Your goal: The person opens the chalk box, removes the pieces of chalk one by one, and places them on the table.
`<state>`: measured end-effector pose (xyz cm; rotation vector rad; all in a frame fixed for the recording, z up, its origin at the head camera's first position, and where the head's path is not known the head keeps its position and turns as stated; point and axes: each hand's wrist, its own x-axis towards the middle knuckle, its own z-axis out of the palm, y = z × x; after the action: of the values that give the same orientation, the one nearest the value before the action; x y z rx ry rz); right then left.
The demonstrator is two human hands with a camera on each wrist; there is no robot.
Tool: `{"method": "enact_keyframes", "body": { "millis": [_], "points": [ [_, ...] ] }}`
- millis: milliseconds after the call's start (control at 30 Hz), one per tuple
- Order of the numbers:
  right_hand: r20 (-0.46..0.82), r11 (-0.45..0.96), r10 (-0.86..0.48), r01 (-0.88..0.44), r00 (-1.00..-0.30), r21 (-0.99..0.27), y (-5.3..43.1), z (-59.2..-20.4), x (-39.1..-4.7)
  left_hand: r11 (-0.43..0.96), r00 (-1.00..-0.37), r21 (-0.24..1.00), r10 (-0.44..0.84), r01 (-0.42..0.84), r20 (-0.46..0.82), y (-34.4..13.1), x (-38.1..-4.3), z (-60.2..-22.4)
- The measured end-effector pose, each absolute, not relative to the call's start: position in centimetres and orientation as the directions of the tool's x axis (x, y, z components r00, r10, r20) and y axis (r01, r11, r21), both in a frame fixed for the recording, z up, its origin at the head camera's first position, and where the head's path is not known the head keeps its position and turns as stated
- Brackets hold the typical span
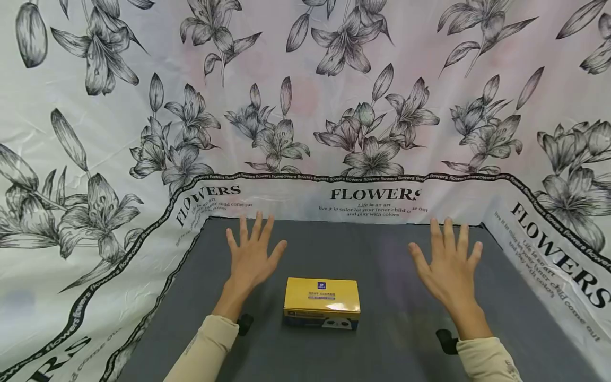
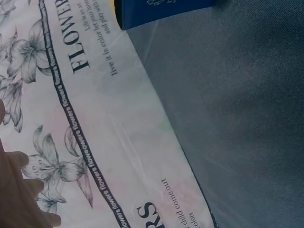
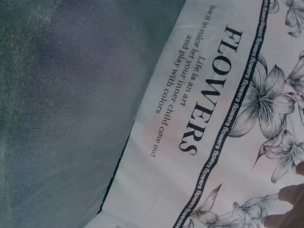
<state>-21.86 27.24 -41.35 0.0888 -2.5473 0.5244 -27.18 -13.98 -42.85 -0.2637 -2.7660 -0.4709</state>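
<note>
A yellow and dark blue box (image 1: 322, 297) lies on the grey surface between the two hands. Its top carries a small blue logo and printed lines; a panda-like picture shows on its front. To its left, the left hand (image 1: 252, 257) is held with fingers spread, touching nothing. On the other side, the right hand (image 1: 450, 265) also has its fingers spread and holds nothing. In the left wrist view, the blue side of the box (image 2: 166, 10) appears at the top, and the left fingers (image 2: 35, 187) at the left edge. Right fingertips (image 3: 289, 202) show in the right wrist view's lower right corner.
A grey cloth-like surface (image 1: 382, 350) lies under the box. White sheeting with lily drawings (image 1: 286, 122) and "FLOWERS" lettering stands behind it and along both sides. Each wrist wears a dark device, the left one (image 1: 245, 324) and the right one (image 1: 446, 341).
</note>
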Motion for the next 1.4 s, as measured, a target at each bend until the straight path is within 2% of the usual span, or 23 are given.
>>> {"method": "enact_keyframes", "body": {
  "millis": [200,633,767,900,1067,1200,1400],
  "points": [
    [0.536,0.914,0.029,-0.195,-0.844,-0.356,27.1,-41.4,-22.0,0.907,-0.918,0.331,0.126,0.26,0.377,-14.0,-27.4,-43.0],
    [0.71,0.852,-0.041,-0.396,-0.703,-0.343,26.4,-42.0,-23.2,0.817,-0.863,0.435,0.142,0.379,0.485,-13.5,-26.9,-43.9],
    [0.727,0.83,-0.069,-0.444,-0.683,-0.338,25.9,-42.7,-23.3,0.798,-0.86,0.46,0.138,0.39,0.491,-13.6,-26.6,-44.7],
    [0.714,0.809,-0.102,-0.476,-0.693,-0.347,24.9,-43.7,-23.3,0.744,-0.89,0.535,0.174,0.399,0.422,-13.8,-26.0,-45.6],
    [0.701,0.789,-0.156,-0.515,-0.695,-0.335,23.0,-45.6,-23.0,0.671,-0.927,0.64,0.292,0.374,0.235,-14.2,-24.9,-47.2],
    [0.693,0.783,-0.207,-0.542,-0.69,-0.306,21.2,-47.0,-22.7,0.634,-0.917,0.688,0.381,0.353,0.119,-14.0,-24.2,-48.8],
    [0.643,0.786,-0.319,-0.574,-0.696,-0.232,18.5,-48.6,-22.4,0.622,-0.905,0.711,0.423,0.328,0.048,-14.2,-23.8,-50.9]
  ]
}}
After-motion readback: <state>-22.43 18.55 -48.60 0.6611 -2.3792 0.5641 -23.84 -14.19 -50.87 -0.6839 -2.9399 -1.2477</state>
